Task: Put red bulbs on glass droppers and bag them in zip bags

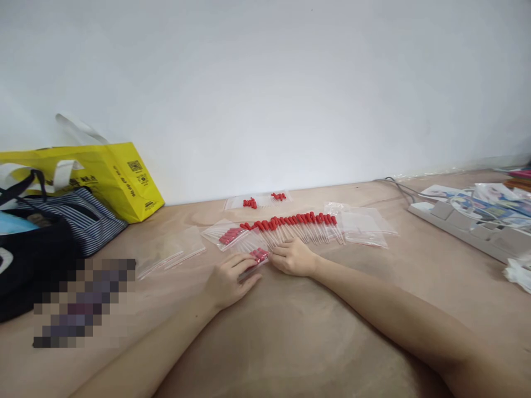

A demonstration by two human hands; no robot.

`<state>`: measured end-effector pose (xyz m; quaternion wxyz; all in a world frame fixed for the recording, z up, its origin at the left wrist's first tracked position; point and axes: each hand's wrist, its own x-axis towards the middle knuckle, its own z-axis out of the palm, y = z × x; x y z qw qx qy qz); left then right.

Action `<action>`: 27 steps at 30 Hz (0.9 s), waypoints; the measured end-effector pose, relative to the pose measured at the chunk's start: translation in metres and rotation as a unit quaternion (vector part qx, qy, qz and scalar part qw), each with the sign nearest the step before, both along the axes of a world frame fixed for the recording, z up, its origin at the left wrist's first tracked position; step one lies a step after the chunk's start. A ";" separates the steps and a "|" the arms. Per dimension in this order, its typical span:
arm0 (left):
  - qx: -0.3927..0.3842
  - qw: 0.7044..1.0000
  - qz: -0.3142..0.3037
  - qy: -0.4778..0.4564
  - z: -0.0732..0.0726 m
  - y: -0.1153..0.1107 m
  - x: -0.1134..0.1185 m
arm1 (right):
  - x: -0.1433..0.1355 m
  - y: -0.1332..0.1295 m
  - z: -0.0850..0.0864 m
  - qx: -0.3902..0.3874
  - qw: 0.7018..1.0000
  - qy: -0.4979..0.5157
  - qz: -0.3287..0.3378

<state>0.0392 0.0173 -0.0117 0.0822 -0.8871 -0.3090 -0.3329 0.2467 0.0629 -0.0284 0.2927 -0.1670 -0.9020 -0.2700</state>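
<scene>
In the head view, my left hand (231,280) grips a small clear zip bag (254,267) with several red-tipped white sticks inside, thumb below and fingers on top. Closed at the right end of this bag is my right hand (295,257), its curled fingers on the bag's edge; the fingertips are partly hidden. Just beyond both hands, a long row of red-tipped sticks (296,222) lies side by side on the table. Another filled zip bag (226,235) with red tips lies behind my left hand.
Flat zip bags (363,225) lie right of the row, and more bags (176,251) lie left. Red pieces (250,203) rest on a bag by the wall. A yellow bag (120,177) and dark bag (37,260) stand left; a power strip (460,226) lies right.
</scene>
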 end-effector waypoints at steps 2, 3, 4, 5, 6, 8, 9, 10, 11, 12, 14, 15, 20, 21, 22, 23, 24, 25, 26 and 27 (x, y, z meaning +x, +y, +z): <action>0.037 0.999 0.003 0.000 -0.003 0.002 0.008 | 0.000 -0.001 0.001 0.004 1.000 0.015 0.004; 0.056 0.998 0.004 0.002 -0.005 0.002 0.011 | 0.000 -0.002 0.001 0.007 1.000 0.023 0.006; 0.075 0.997 0.006 0.005 -0.006 0.003 0.013 | -0.001 -0.002 0.001 0.010 0.999 0.029 0.009; 0.094 0.995 0.008 0.008 -0.006 0.003 0.014 | -0.001 -0.003 0.001 0.012 0.999 0.034 0.012; 0.113 0.993 0.009 0.012 -0.006 0.002 0.015 | -0.002 -0.004 0.001 0.013 0.999 0.036 0.016; 0.147 0.989 0.012 0.024 -0.005 0.001 0.015 | -0.004 -0.006 0.001 0.011 0.999 0.036 0.023; 0.163 0.986 0.013 0.032 -0.004 0.000 0.015 | -0.005 -0.007 0.001 0.008 0.999 0.038 0.026; 0.177 0.983 0.012 0.041 -0.002 -0.001 0.015 | -0.006 -0.008 0.001 0.005 0.999 0.040 0.029; 0.191 0.980 0.011 0.049 -0.001 -0.001 0.015 | -0.007 -0.010 0.001 0.003 0.999 0.044 0.032; 0.203 0.977 0.008 0.059 0.000 -0.002 0.015 | -0.008 -0.011 0.001 0.001 0.998 0.047 0.036; 0.228 0.971 -0.002 0.076 0.002 -0.003 0.015 | -0.009 -0.014 0.001 -0.005 0.998 0.048 0.042; 0.240 0.967 -0.008 0.083 0.003 -0.003 0.015 | -0.009 -0.015 0.002 -0.010 0.998 0.046 0.042; 0.275 0.956 -0.029 0.094 0.004 0.000 0.012 | -0.009 -0.017 0.003 -0.032 0.997 0.057 0.037; 0.275 0.956 -0.031 0.094 0.004 0.001 0.011 | -0.008 -0.017 0.003 -0.031 0.997 0.063 0.039; 0.275 0.956 -0.032 0.094 0.004 0.001 0.011 | -0.008 -0.017 0.003 -0.027 0.996 0.070 0.042; 0.273 0.957 -0.034 0.093 0.004 0.001 0.011 | -0.009 -0.017 0.004 -0.020 0.996 0.077 0.046; 0.271 0.958 -0.036 0.092 0.004 0.001 0.011 | -0.009 -0.017 0.004 -0.013 0.995 0.083 0.051; 0.269 0.958 -0.037 0.089 0.005 0.000 0.011 | -0.009 -0.017 0.004 -0.005 0.995 0.088 0.054; 0.267 0.959 -0.038 0.086 0.005 0.000 0.012 | -0.010 -0.017 0.004 0.000 0.994 0.092 0.057; 0.266 0.960 -0.039 0.082 0.005 0.000 0.012 | -0.011 -0.017 0.004 0.003 0.994 0.094 0.059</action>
